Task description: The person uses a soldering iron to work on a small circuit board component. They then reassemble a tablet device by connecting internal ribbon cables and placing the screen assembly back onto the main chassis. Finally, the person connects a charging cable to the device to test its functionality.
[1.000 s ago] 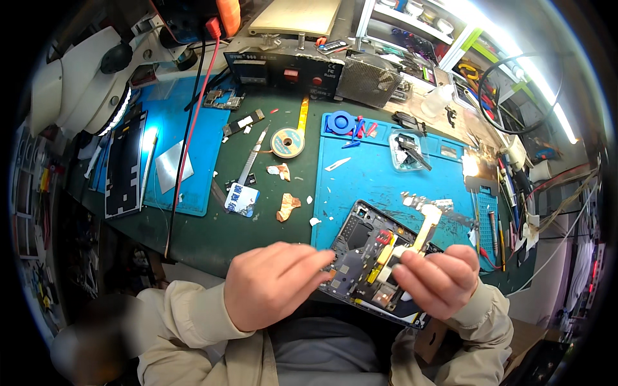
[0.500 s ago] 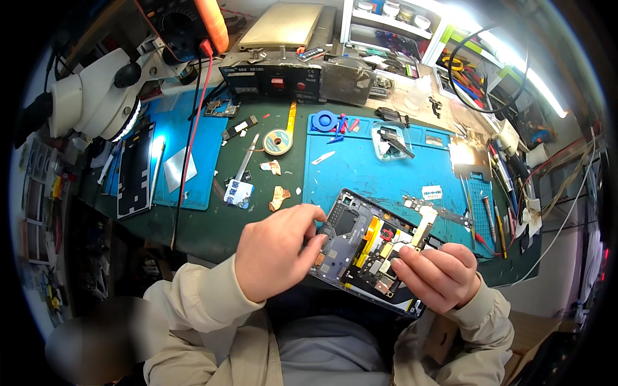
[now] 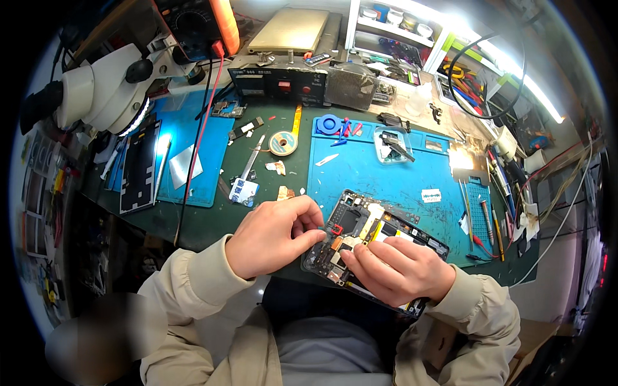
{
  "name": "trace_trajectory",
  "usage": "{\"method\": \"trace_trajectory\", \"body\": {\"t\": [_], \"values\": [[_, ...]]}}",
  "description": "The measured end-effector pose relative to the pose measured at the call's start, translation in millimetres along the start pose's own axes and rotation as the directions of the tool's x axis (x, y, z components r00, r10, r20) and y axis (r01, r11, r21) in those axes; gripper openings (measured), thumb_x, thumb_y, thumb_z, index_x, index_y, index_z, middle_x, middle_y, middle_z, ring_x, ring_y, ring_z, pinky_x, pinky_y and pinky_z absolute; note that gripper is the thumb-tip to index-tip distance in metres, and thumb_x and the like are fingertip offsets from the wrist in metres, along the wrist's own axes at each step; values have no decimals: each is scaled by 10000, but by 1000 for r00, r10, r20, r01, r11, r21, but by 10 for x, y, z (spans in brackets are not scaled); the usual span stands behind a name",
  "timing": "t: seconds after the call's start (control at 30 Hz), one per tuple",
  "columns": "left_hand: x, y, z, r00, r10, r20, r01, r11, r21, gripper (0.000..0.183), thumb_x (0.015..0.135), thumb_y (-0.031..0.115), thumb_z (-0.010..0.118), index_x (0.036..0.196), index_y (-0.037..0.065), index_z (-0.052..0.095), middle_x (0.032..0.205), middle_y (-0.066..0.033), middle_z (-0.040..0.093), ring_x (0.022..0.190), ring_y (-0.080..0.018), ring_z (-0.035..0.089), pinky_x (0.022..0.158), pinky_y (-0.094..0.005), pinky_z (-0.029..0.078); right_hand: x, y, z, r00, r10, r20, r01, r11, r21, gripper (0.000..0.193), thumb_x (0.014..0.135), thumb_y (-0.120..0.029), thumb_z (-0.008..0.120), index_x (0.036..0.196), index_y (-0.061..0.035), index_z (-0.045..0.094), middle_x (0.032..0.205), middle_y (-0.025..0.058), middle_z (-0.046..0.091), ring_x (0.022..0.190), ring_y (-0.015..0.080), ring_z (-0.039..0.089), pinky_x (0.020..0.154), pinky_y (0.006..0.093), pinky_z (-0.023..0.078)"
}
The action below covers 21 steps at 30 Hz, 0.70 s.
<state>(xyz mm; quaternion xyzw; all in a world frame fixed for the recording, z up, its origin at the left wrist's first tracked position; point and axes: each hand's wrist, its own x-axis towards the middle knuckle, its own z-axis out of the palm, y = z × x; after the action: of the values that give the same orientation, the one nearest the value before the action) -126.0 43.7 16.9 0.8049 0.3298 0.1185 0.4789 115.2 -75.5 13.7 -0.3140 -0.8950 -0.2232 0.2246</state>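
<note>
An opened phone (image 3: 421,235) lies tilted over the front edge of the blue mat, its inner frame bare. Above its left part is a circuit board (image 3: 337,252) with a cream-coloured strip, a small red part and copper-coloured patches. My right hand (image 3: 402,270) pinches this board along its right side, thumb and fingers closed, and covers much of the phone's middle. By the phone's left edge is my left hand (image 3: 277,235), its fingers bent and the thumb apart from the index finger. Nothing shows between them; whether the fingertips touch the board I cannot tell.
A razor blade (image 3: 430,195) and a clear tray of small parts (image 3: 394,145) lie on the mat. Left of it are a tape roll (image 3: 283,143) and a scalpel-like knife (image 3: 254,157). A microscope (image 3: 106,87) overhangs the left side; a red cable (image 3: 209,122) hangs down. Tweezers (image 3: 468,209) lie at right.
My right hand has moved left with the circuit board, from the phone's right part to over its left part. My left hand's thumb and index finger have come nearer each other.
</note>
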Motion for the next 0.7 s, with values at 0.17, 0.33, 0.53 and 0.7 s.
{"method": "trace_trajectory", "body": {"t": [0.17, 0.33, 0.53, 0.7], "values": [[7, 8, -2, 1000, -3, 2, 3, 1000, -7, 183, 937, 152, 793, 1023, 22, 696, 821, -81, 740, 745, -188, 727, 686, -328, 568, -80, -78, 60, 998, 26, 58, -25, 1000, -14, 276, 875, -114, 812, 1144, -54, 814, 1141, 55, 657, 867, 139, 670, 695, 272, 538], [6, -13, -13, 1000, -2, 9, 2, 1000, -22, 187, 935, 153, 798, 1022, 22, 697, 826, -80, 742, 743, -182, 726, 684, -324, 569, -16, -32, 75, 1000, 10, 17, -10, 1000, 10, 252, 895, -134, 811, 1118, -17, 791, 1047, 56, 667, 802, 125, 663, 681, 256, 526], [5, -7, -19, 1000, -8, 8, 8, 1000, -24, 192, 932, 157, 802, 1021, 22, 698, 833, -73, 744, 743, -177, 724, 686, -321, 570, -12, -10, 91, 1000, 1, 18, -2, 999, 34, 246, 910, -145, 803, 1097, 12, 773, 1007, 62, 676, 785, 128, 674, 731, 257, 557], [4, -10, -16, 1000, 1, 7, -1, 1000, -28, 189, 929, 143, 811, 1020, 22, 697, 832, -56, 723, 741, -148, 696, 674, -299, 558, -11, 0, 57, 999, -3, 42, 1, 999, 45, 241, 913, -150, 798, 1087, 15, 772, 1026, 64, 680, 791, 131, 677, 760, 261, 568]]}}
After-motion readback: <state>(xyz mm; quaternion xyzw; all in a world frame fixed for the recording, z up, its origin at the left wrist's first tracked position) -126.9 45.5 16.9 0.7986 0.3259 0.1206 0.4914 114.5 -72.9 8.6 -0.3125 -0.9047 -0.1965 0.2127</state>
